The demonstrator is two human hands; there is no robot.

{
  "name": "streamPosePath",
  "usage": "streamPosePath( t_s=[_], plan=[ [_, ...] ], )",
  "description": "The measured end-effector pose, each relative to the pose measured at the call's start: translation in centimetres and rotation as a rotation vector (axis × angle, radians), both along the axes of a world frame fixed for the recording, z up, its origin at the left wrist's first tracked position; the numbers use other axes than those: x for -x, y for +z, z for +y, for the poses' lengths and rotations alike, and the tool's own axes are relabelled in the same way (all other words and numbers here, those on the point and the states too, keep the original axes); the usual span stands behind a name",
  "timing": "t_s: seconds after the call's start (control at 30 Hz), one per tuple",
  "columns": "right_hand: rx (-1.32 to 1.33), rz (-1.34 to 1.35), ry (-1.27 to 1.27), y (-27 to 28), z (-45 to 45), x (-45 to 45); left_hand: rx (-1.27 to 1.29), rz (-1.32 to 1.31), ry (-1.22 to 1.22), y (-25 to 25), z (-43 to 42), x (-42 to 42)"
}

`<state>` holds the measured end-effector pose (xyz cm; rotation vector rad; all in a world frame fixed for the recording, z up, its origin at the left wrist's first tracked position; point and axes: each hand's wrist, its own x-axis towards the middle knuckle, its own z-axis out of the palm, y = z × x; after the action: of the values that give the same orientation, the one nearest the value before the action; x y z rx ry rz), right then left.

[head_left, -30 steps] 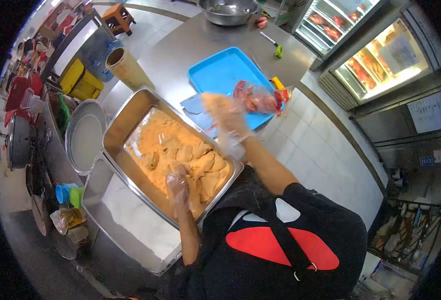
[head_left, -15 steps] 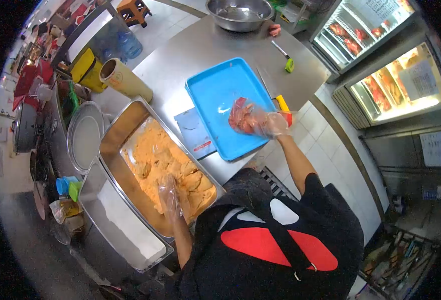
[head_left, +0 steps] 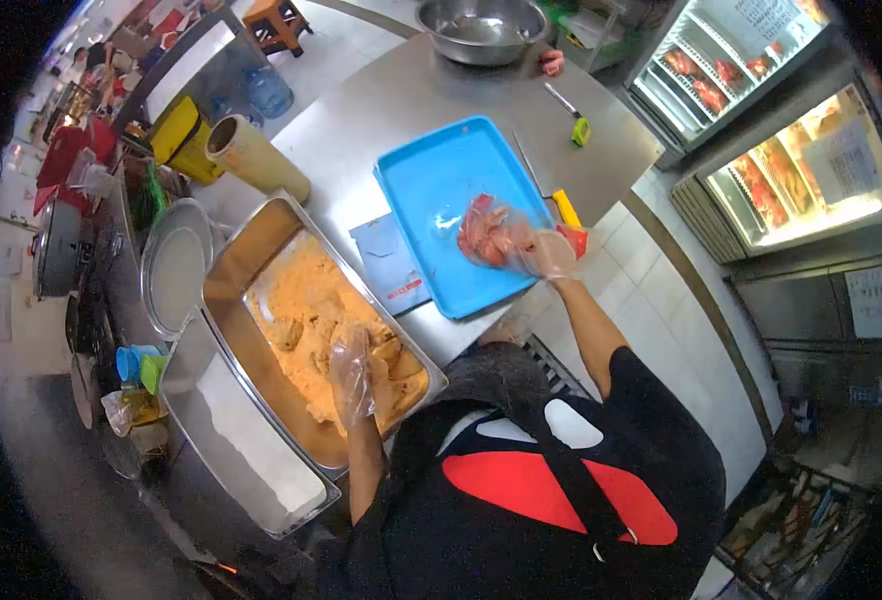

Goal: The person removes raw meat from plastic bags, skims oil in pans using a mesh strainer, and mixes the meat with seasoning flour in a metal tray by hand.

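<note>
My left hand [head_left: 354, 375], in a clear plastic glove, is in the deep metal pan [head_left: 251, 270], touching the orange crumbly coating [head_left: 306, 290]. Lumpy coated pieces [head_left: 389, 352] lie beside its fingers. The fingertips are partly hidden, so I cannot make out whether they grip a piece. On the blue tray [head_left: 426, 180], my right hand [head_left: 544, 252], also gloved, is closed on a red, glossy piece of raw meat [head_left: 481, 230]. The meat rests low over the tray's near right part.
A pan of white powder [head_left: 261, 455] adjoins the coating pan. Around the tray are a beige cylindrical container [head_left: 256, 158], a grey-blue packet [head_left: 386, 262], a yellow-handled tool [head_left: 566, 208] and a green-handled tool [head_left: 580, 131]. A steel bowl [head_left: 481, 40] stands at the far edge.
My left hand has moved slightly up and away from me across the coating. My right hand and the meat stay in nearly the same place. The view has shifted a little.
</note>
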<state>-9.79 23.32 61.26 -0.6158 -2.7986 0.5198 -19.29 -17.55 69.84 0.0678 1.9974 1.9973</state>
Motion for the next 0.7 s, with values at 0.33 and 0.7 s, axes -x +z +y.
streamPosePath(
  t_s=[0.33,0.7],
  plan=[
    [1.218,0.434,-0.175,15.5,-7.5,-1.7,0.380,0.571,-0.379,1.0,-0.2,1.6],
    [0.761,0.401,0.521,13.0,-22.6,5.8,-0.032,-0.126,-0.299,7.2,2.6,0.2]
  ],
)
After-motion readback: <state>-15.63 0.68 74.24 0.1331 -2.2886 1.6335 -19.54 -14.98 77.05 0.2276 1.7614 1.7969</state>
